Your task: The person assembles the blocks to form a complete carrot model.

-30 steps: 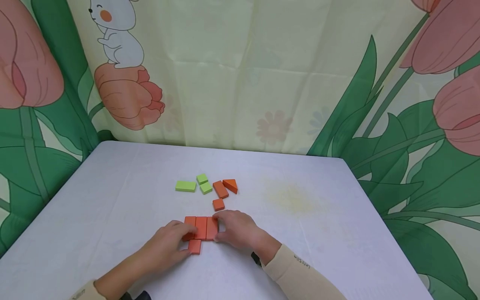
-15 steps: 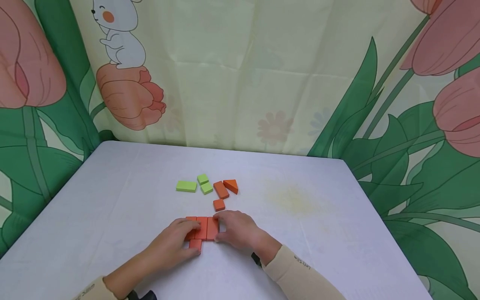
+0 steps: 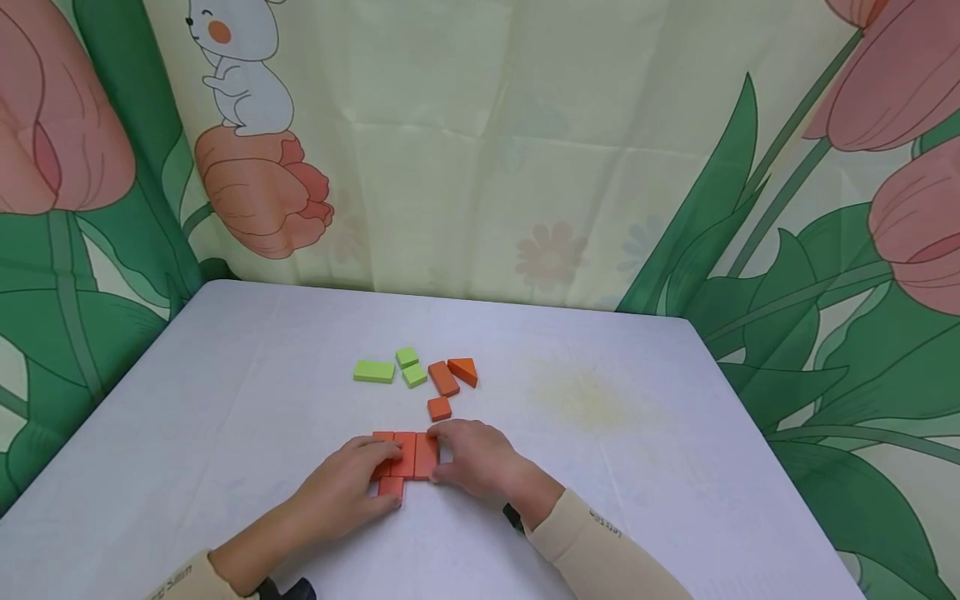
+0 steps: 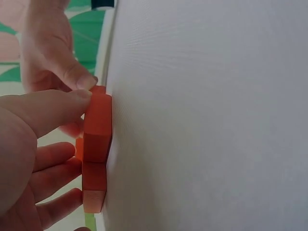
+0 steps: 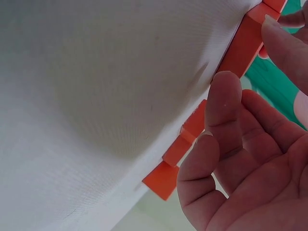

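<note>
Three red rectangular blocks lie side by side on the white table in the head view. My right hand (image 3: 476, 454) pinches the right block (image 3: 427, 460) at its far and near ends, between index finger and thumb. My left hand (image 3: 341, 487) spans the left block (image 3: 381, 472) and a small red block (image 3: 392, 485) set against the row's near side. Its fingertips lie over the row and partly cover the middle block (image 3: 406, 465). In the left wrist view, the left thumb (image 4: 57, 108) touches the edge of a red block (image 4: 97, 120), and the other fingers bend beside the row.
Beyond the row lie a small orange-red block (image 3: 439, 408), a rectangular one (image 3: 444, 378) and a triangular one (image 3: 465, 372). To their left are a long green block (image 3: 373, 372) and two small green ones (image 3: 407, 357). A printed curtain (image 3: 450, 208) hangs behind the table (image 3: 637, 500).
My left hand has shifted slightly right, with its fingertips farther over the row and its thumb farther along the small block's near side. My right hand stays in place.
</note>
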Tool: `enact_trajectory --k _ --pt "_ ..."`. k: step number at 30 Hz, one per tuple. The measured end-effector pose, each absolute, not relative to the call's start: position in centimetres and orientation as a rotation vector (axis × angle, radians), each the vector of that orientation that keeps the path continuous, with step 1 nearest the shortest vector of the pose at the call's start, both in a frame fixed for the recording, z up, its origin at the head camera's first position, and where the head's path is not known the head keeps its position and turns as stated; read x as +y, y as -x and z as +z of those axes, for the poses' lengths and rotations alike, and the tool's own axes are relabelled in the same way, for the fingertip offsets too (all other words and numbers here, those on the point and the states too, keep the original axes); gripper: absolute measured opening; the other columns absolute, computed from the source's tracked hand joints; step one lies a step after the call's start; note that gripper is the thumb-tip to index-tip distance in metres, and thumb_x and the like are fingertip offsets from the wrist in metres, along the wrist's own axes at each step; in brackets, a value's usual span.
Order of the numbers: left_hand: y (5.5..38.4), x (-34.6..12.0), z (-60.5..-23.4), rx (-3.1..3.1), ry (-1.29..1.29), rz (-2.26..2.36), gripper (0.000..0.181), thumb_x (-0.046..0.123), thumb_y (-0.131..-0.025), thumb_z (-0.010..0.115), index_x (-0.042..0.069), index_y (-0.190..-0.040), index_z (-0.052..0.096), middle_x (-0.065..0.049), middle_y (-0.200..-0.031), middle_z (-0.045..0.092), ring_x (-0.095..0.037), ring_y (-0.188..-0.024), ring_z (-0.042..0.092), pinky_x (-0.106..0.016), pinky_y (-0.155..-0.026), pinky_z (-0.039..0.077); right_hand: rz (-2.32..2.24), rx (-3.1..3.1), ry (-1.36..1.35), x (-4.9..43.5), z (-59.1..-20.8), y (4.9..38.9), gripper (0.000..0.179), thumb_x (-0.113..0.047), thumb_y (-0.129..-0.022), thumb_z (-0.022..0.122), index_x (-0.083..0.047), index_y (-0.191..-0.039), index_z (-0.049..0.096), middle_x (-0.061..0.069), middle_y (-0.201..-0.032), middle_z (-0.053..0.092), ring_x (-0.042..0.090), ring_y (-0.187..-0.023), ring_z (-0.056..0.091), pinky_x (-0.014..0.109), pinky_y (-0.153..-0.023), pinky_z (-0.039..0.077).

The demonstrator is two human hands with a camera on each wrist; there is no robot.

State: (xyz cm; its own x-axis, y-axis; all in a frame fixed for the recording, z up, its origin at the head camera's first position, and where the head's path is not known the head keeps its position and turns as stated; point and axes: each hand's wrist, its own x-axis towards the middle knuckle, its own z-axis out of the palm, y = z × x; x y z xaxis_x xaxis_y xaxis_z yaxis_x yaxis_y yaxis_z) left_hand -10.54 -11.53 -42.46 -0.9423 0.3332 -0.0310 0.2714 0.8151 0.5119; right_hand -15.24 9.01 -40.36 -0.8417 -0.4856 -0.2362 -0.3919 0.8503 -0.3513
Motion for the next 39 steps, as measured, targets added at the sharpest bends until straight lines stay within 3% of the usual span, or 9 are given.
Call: enact_trajectory --k 13,27,39 --pt "12.4 -13.2 -41.6 2.871 -0.452 0.772 0.052 0.024 -0.077 0.088 0.012 -0.124 0.068 0.004 -0.112 0.065 -0.022 -0.112 0.056 -0.044 -0.094 0.050 -0.430 2.701 0.664 8.8 -40.2 15.2 0.056 -0.032 -0.086 0.081 -0.014 -0.136 0.061 -0.003 -0.125 0.064 0.018 -0.115 0.058 0.038 -0.096 0.050" --pt "12.7 -13.7 -41.6 2.867 -0.520 0.765 0.051 0.026 -0.076 0.089 0.013 -0.121 0.068 0.005 -0.110 0.066 -0.023 -0.111 0.057 -0.046 -0.094 0.049 -0.415 2.693 0.695 8.9 -40.1 15.5 0.058 -0.033 -0.087 0.080 -0.014 -0.137 0.060 -0.003 -0.126 0.063 0.016 -0.116 0.057 0.036 -0.097 0.049" --pt "12.7 -13.4 -41.9 2.860 -0.504 0.760 0.053 0.026 -0.075 0.089 0.013 -0.122 0.068 0.006 -0.109 0.065 -0.021 -0.109 0.057 -0.045 -0.094 0.050 -0.518 2.646 0.679 9.5 -40.4 15.8 0.065 -0.036 -0.085 0.081 -0.015 -0.141 0.056 -0.003 -0.135 0.059 0.019 -0.127 0.051 0.039 -0.101 0.047"
